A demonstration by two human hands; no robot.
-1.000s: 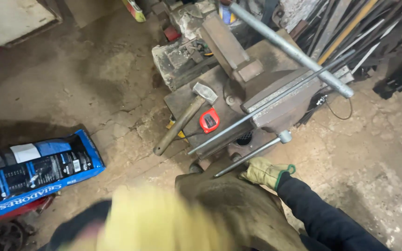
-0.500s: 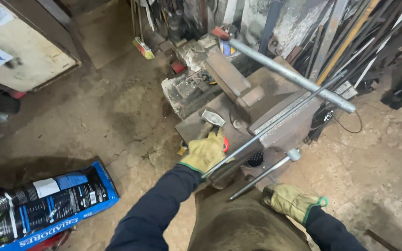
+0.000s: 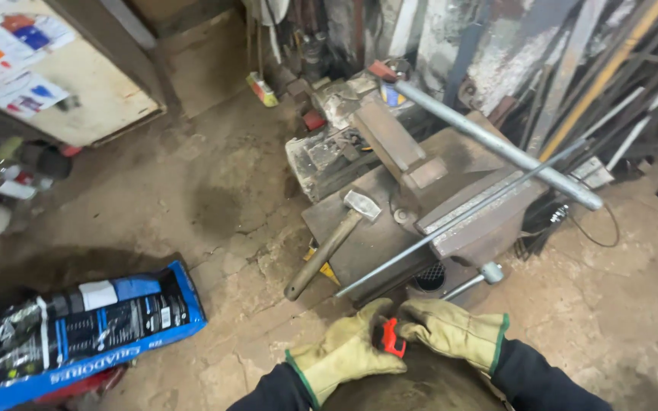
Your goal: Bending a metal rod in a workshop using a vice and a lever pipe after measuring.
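a small red tool [image 3: 391,337] is held between the gloved left hand [image 3: 344,352] and right hand [image 3: 451,332], near a hammer [image 3: 331,243].

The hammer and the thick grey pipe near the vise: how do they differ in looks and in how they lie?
The hammer has a wooden handle and a metal head; the thick grey pipe is all bare metal. The hammer is shorter and lies flat on the block, its handle end jutting past the edge; the pipe is far longer and slants across above the vise. Neither is touched: the left hand and the right hand hold a small red tool.
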